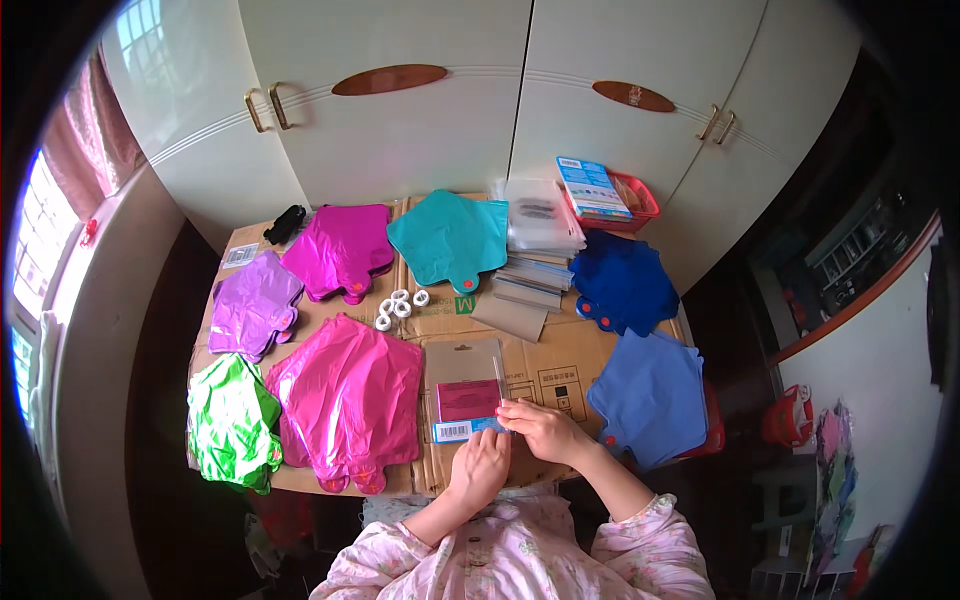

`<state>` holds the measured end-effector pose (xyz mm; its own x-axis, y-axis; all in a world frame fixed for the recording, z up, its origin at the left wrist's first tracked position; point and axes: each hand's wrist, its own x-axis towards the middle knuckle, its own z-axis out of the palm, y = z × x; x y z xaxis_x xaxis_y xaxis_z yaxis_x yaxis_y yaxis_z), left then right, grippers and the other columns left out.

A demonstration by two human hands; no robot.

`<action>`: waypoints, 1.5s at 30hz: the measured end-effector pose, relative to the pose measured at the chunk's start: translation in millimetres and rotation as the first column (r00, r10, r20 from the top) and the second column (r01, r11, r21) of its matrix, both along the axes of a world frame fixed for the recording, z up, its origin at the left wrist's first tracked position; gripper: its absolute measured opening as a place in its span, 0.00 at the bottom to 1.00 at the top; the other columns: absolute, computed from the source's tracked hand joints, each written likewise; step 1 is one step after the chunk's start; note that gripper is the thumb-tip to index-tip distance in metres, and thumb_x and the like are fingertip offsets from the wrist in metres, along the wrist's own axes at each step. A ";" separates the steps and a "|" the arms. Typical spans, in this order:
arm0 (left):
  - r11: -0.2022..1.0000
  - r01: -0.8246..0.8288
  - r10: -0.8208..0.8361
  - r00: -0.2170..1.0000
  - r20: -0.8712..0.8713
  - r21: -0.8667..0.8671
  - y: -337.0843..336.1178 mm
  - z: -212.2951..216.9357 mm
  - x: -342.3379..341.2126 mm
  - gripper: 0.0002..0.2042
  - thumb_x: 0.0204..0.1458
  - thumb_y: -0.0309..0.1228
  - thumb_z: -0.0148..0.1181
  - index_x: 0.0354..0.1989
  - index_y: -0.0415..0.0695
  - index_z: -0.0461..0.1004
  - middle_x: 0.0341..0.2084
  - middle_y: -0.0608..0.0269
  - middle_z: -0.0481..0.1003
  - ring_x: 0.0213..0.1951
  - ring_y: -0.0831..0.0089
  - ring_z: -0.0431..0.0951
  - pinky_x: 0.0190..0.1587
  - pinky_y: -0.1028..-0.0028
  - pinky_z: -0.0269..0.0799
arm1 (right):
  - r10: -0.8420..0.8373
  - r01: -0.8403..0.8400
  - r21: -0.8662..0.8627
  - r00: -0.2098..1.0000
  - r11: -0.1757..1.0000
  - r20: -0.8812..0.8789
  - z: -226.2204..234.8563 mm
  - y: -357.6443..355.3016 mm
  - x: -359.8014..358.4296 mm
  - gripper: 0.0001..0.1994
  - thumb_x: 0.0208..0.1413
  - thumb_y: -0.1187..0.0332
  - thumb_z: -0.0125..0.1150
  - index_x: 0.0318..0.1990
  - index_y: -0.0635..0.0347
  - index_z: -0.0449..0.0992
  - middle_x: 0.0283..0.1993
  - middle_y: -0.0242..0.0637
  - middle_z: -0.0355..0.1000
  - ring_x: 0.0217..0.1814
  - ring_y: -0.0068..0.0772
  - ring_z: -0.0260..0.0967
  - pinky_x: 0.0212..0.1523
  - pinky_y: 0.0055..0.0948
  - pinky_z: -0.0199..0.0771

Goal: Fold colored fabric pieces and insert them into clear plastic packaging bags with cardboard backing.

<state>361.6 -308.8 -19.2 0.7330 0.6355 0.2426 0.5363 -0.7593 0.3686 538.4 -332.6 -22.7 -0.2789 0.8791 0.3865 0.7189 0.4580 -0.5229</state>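
Observation:
In front of me a flat clear plastic package lies on the cardboard. It holds a grey backing card, a folded pink foil piece and a blue strip with a white barcode label along its lower edge. My right hand pinches the package's right edge near the lower corner. Close beside it, my left hand is closed, its fingertips at the bottom edge of the package by the same corner. The fingertips of the left hand are partly hidden. A large pink foil balloon stack lies just left of the package.
Around the cardboard-covered table lie foil stacks: green, lilac, magenta, teal, dark blue and light blue. White rolls, grey cards, clear sleeves and a red basket sit farther back.

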 end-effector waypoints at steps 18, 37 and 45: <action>0.908 0.247 0.032 0.763 0.645 -0.337 11.7 21.8 -78.5 0.04 0.54 0.20 0.49 0.35 0.40 0.62 0.33 0.53 0.73 0.38 0.60 0.74 0.45 0.57 0.66 | 0.005 -0.006 0.006 0.994 1.000 0.110 14.4 -6.6 -9.0 0.19 0.42 0.68 0.68 0.44 0.64 0.75 0.52 0.40 0.71 0.59 0.36 0.67 0.59 0.33 0.68; 0.956 0.253 -0.253 0.967 -0.023 0.150 49.6 29.7 -108.2 0.15 0.42 0.32 0.62 0.41 0.47 0.74 0.41 0.65 0.73 0.33 0.69 0.73 0.31 0.71 0.73 | -0.017 0.002 0.106 0.990 0.994 0.139 8.8 -9.1 -16.7 0.08 0.47 0.71 0.64 0.31 0.57 0.70 0.50 0.39 0.69 0.57 0.41 0.68 0.53 0.35 0.73; 1.000 -0.010 0.010 0.981 0.193 0.004 54.4 14.6 -89.1 0.04 0.43 0.29 0.61 0.25 0.44 0.73 0.24 0.62 0.73 0.26 0.64 0.74 0.27 0.68 0.73 | -0.132 0.120 0.110 0.986 0.987 0.105 6.9 -4.2 -22.6 0.05 0.50 0.71 0.61 0.31 0.59 0.71 0.45 0.34 0.73 0.52 0.35 0.72 0.44 0.32 0.78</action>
<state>272.5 -254.4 -4.6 0.6658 0.6410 0.3818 0.4632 -0.7563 0.4620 515.8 -336.8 -15.8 -0.2147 0.8671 0.4494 0.8254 0.4071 -0.3911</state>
